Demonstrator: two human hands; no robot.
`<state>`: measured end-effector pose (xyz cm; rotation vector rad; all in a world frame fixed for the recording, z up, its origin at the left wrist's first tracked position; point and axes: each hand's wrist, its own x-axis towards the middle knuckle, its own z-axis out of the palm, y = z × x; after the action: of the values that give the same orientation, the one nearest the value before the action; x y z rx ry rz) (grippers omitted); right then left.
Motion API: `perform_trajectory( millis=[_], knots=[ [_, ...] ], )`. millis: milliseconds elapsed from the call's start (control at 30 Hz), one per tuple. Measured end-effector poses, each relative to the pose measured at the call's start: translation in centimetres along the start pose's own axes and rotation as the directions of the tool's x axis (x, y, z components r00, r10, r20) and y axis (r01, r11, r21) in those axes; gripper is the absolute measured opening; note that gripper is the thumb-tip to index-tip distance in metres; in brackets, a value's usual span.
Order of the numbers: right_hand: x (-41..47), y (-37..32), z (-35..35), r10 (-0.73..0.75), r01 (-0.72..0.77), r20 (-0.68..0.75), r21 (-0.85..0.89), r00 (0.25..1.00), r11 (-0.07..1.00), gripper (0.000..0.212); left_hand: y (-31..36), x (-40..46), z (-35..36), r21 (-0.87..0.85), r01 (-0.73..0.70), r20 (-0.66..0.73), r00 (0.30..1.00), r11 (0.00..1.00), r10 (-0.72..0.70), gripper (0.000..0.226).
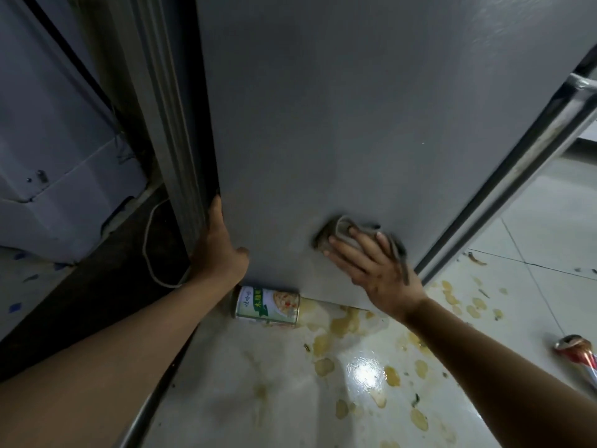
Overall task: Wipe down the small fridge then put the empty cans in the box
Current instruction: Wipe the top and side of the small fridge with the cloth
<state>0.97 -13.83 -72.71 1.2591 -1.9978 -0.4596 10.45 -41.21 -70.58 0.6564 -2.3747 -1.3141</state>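
Low on the fridge (323, 108), the right hand (378, 270) presses a cloth (339, 226).

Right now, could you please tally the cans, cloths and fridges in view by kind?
Cans: 2 (green-labelled can, red can)
Cloth: 1
Fridge: 1
Total: 4

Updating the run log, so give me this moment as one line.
phase: wiping fridge | left hand: grips fridge edge | right hand: presses cloth | green can: on floor
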Motion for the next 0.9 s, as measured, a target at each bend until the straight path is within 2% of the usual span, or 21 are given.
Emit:
perform_trajectory(
  millis=[67,167,267,333,400,500,567,700,767,833,900],
  knots=[
    [-0.9,-0.2,0.0,-0.085,0.087,0.093,-0.021,0.992,0.996,0.082,0.1,0.1,-0.2,-0.009,0.015,0.02,1.0,1.0,-0.015,0.096],
    [-0.8,0.9,-1.7,-0.109,0.115,0.115,-0.043,0.987,0.992,0.083,0.6,-0.1,-0.3,-0.042,0.056,0.047,0.997,0.998,-0.054,0.095],
    [-0.2,3.5,-4.7,0.015,-0.024,-0.093,-0.092,0.996,0.995,0.056,0.8,-0.5,-0.2,-0.021,0.093,0.042,0.995,0.995,-0.092,0.094],
    [-0.5,5.1,-6.2,0.129,-0.15,-0.199,-0.094,0.971,0.984,0.05,0.9,-0.5,-0.1,-0.017,0.092,0.037,0.995,0.996,-0.091,0.094],
    [-1.5,5.9,-6.3,0.185,-0.204,-0.243,-0.054,0.952,0.978,0.05,0.8,-0.4,-0.1,-0.031,0.071,0.027,0.997,0.997,-0.071,0.095],
    [-3.2,5.3,-4.7,0.257,-0.249,-0.149,0.068,0.955,0.966,0.064,0.5,-0.6,0.2,-0.036,0.049,-0.002,0.999,0.998,-0.049,0.095],
    [-4.3,4.1,-3.5,0.259,-0.255,-0.057,0.072,0.964,0.964,0.066,0.3,-0.8,0.4,-0.042,0.024,-0.015,1.0,0.999,-0.025,0.095],
    [-5.4,2.2,-2.8,0.136,-0.147,0.105,0.106,0.985,0.983,0.062,-0.2,-0.7,0.5,-0.064,0.029,-0.004,1.0,0.998,-0.029,0.1],
    [-5.3,2.7,-3.3,0.148,-0.16,0.109,0.106,0.983,0.981,0.056,-0.3,-0.6,0.2,-0.059,0.032,0.01,0.999,0.998,-0.031,0.1],
    [-4.6,4.0,-4.4,0.274,-0.277,0.048,0.086,0.961,0.957,0.049,-0.2,-0.7,0.0,-0.05,0.017,0.024,1.0,0.999,-0.016,0.099],
    [-3.6,5.4,-5.5,0.426,-0.42,-0.071,0.09,0.902,0.903,0.036,-0.3,-0.8,0.0,-0.059,-0.008,0.028,1.0,0.998,0.009,0.096]
  ],
)
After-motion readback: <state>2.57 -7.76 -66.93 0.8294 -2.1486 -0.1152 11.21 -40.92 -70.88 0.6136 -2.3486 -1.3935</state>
